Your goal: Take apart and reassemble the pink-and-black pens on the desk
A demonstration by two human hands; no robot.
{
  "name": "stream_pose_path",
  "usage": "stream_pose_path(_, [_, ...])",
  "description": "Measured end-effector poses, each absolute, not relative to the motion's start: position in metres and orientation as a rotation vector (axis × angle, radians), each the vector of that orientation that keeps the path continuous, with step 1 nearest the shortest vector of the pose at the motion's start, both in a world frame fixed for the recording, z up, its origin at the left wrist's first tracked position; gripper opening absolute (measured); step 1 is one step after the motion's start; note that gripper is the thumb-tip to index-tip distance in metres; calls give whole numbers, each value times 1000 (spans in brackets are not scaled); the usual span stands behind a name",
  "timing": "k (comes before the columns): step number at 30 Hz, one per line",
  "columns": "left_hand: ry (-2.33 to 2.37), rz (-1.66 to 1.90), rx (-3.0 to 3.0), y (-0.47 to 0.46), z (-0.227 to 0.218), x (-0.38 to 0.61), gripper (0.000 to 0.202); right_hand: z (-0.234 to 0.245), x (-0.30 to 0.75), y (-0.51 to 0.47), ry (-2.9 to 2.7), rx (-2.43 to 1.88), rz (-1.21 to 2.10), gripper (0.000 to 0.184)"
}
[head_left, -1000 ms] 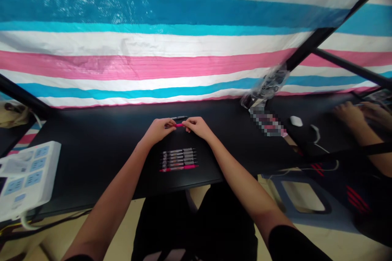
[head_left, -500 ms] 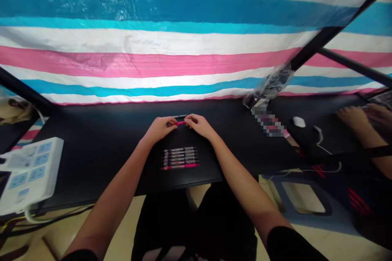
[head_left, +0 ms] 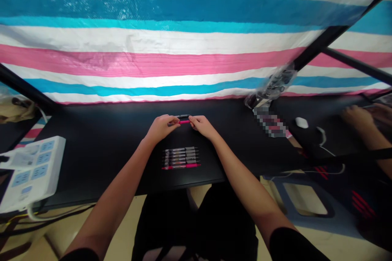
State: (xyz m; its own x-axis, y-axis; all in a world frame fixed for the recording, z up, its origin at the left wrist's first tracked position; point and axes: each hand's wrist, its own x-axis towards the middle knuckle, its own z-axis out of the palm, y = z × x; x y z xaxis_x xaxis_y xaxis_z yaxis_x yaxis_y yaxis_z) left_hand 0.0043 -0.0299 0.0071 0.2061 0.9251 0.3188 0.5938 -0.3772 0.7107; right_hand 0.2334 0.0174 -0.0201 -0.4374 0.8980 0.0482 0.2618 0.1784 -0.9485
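Both of my hands meet over the black desk, with a pink-red pen (head_left: pixel 184 122) held level between them. My left hand (head_left: pixel 162 125) is closed in a pinch on its left end, where a dark piece also shows at the fingertips. At the opposite end, the fingers of my right hand (head_left: pixel 202 125) are closed on the pen. Just behind them lies a dark pen (head_left: pixel 183 116), partly hidden by the fingers. Nearer to me, several pens with grey grips (head_left: pixel 182 155) lie side by side, and a red pen (head_left: pixel 181 166) is in front of that row.
A white power strip (head_left: pixel 45 167) stands on the left of the desk (head_left: pixel 101 151). Plastic packaging (head_left: pixel 272 87) leans by the frame on the right. Beyond it are a white case (head_left: pixel 301 122), a cable and another person's hands (head_left: pixel 358 118). A striped sheet (head_left: pixel 183 40) hangs behind.
More of the pink-red pen shows between my hands, and a dark piece appears at my left fingertips. My right hand has shifted slightly right. The row of pens is unchanged.
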Motion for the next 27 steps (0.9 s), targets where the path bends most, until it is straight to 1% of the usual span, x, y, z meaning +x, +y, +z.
stream_pose_path(3, [1349,1323,1637,-29,11,4,34,-21,230,18,-1583,-1037,1416,61])
stream_pose_path(5, [1223,1423,1361,-27,13,5,43,-21,227,17,-1460,-1003,1468,61])
stream_pose_path(10, [971,1336,945,-28,15,17,61,-22,217,11,-1482,-995,1476,60])
stream_pose_path(11, [930,1337,862,-29,15,20,61,-23,216,10,-1527,-1006,1446,60])
stream_pose_path(13, [831,1373,693,-31,15,24,51,-24,214,8,-1631,-1032,1353,58])
stream_pose_path(16, [650,1454,441,-32,16,22,38,-24,216,10,-1743,-1083,1139,48])
stream_pose_path(18, [563,1510,304,-31,16,17,37,-26,220,14,-1771,-1130,954,38])
stream_pose_path(21, [509,1572,202,-28,18,6,46,-33,227,21,-1880,-1168,681,26])
stream_pose_path(23, [487,1600,172,-26,18,-1,49,-39,230,25,-2006,-1187,557,29])
stream_pose_path(25, [485,1616,151,-25,19,-5,46,-45,230,28,-2119,-1232,489,36])
stream_pose_path(27, [494,1623,136,-24,19,-7,42,-49,227,30,-2171,-1267,464,36])
